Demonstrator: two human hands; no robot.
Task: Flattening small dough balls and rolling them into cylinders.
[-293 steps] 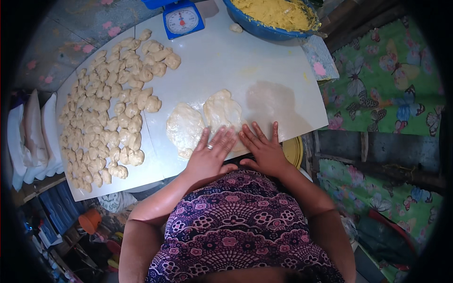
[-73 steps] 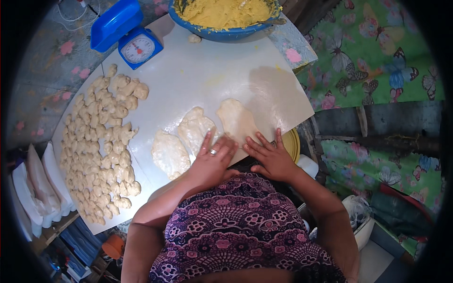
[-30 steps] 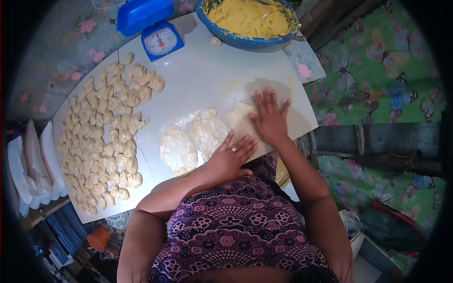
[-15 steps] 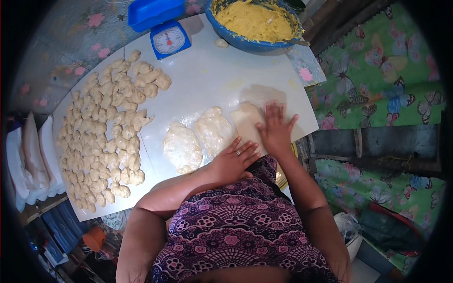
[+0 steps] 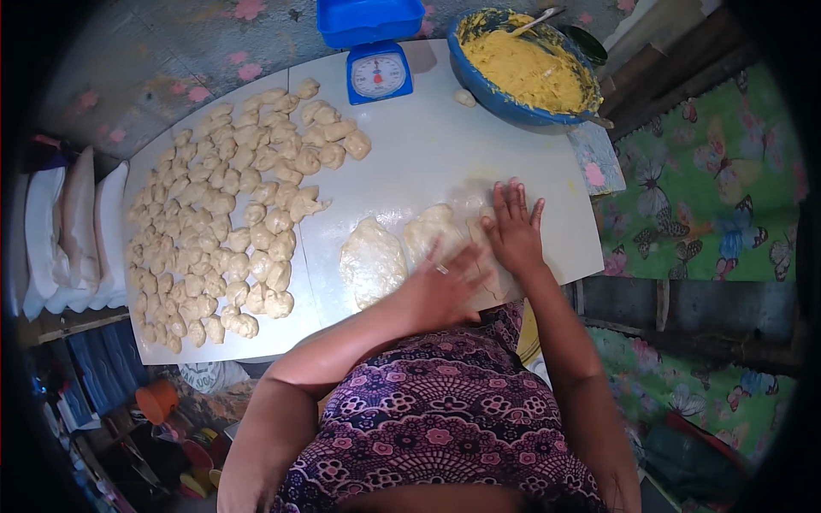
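Three flattened dough pieces lie in a row at the table's near side: a left flattened dough piece (image 5: 372, 261), a middle flattened dough piece (image 5: 430, 229) and a right flattened dough piece (image 5: 481, 244). My right hand (image 5: 516, 235) rests flat along the far right edge of the right piece, fingers stretched out. My left hand (image 5: 445, 289), somewhat blurred, is over the near ends of the middle and right pieces with its fingers spread; it holds nothing. Both hands partly cover the right piece. Many small dough lumps (image 5: 224, 205) fill the left side of the table.
A blue kitchen scale (image 5: 379, 77) with a blue pan stands at the far edge. Right of it, a blue basin (image 5: 479, 81) holds yellow filling (image 5: 530, 68) and a spoon. One small dough ball (image 5: 464, 97) sits beside the basin. A butterfly-patterned green curtain (image 5: 684, 179) hangs at right.
The view has shifted, so the table's contents appear farther right. My left hand has moved a little over the dough, its fingers now blurred and more spread. My right hand stays flat on the right piece.
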